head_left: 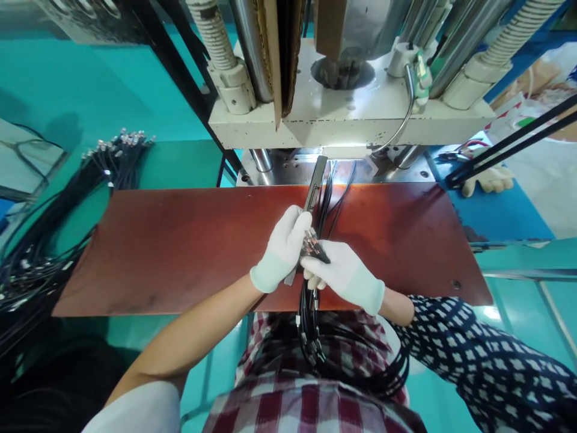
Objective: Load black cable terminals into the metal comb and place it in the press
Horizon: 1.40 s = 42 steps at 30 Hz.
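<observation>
Left hand (280, 249): closed around the bar (316, 182), thumb beside the cable tips (310, 239).
Right hand (345, 272): fingers curled shut on the cables (308, 313), just below those tips.
Bar: slanted through the left grip, ends protruding above and below, over the board (189, 246).
Cables: tips between both hands, loops hanging below the right grip onto the lap.
</observation>
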Available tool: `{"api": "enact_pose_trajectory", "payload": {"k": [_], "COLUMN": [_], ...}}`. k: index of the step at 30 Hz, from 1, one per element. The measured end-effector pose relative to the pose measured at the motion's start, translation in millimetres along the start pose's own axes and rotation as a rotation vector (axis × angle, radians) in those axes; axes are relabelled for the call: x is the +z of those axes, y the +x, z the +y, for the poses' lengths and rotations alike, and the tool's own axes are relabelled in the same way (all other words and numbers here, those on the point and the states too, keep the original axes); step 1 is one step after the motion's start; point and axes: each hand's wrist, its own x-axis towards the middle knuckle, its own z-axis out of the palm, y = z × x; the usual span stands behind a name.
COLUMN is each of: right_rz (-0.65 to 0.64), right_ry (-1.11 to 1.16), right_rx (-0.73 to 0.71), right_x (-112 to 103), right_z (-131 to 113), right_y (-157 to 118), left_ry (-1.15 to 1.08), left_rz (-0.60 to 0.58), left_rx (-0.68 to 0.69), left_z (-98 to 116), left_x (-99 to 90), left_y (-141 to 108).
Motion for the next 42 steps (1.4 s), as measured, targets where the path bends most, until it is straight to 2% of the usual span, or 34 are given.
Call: {"api": "enact_pose_trajectory", "payload": {"k": [3, 7, 13, 19, 24, 28, 32, 34, 38, 42], "right_rz": [-0.019, 0.111, 0.035, 0.069, 0.059, 0.061, 0.167, 0.179, 0.118, 0.184], "right_ry": [0.022, -0.142, -0.063, -0.158, -0.159, -0.19, -0.317, -0.337, -0.238, -0.184], "right_rx": [-0.095, -0.218, -0.159, -0.162, -0.158, -0.161, -0.185, -0.209, -0.247, -0.286], "right_x": [-3.7, -13.5, -21.6, -21.0, -21.4, -17.1, -11.5, -11.0, -15.1, -21.3], "right_z": [4.7, 1.6, -8.3, -12.4, -11.0, -11.5, -7.6, -4.0, -1.5, -8.0], "right_y": [0.0, -2.8, -4.4, -0.8, 4.1, 7.0, 11.2, 11.7, 6.1, -0.2], "left_ry": [-0.023, -0.093, -0.116, -0.143, -0.148, -0.078, 0.146, 0.207, 0.066, -0.102], "left_rz": [-0.065, -0.1, -0.143, -0.168, -0.118, -0.131, -0.041, -0.014, -0.09, -0.163], "left_rx": [-0.021, -0.079, -0.097, -0.085, -0.089, -0.074, 0.051, 0.096, 0.024, -0.046], "left_z": [1.2, 5.0, 6.8, 4.5, 4.3, 3.0, -1.5, -2.3, 1.2, 5.2], "left_x": [-6.2, -10.4, -13.1, -13.6, -12.5, -10.6, -8.3, -8.1, -9.7, -11.6], "left_y": [2.4, 5.2, 4.6, 3.5, 3.0, 2.5, 1.5, 1.6, 3.0, 3.6]}}
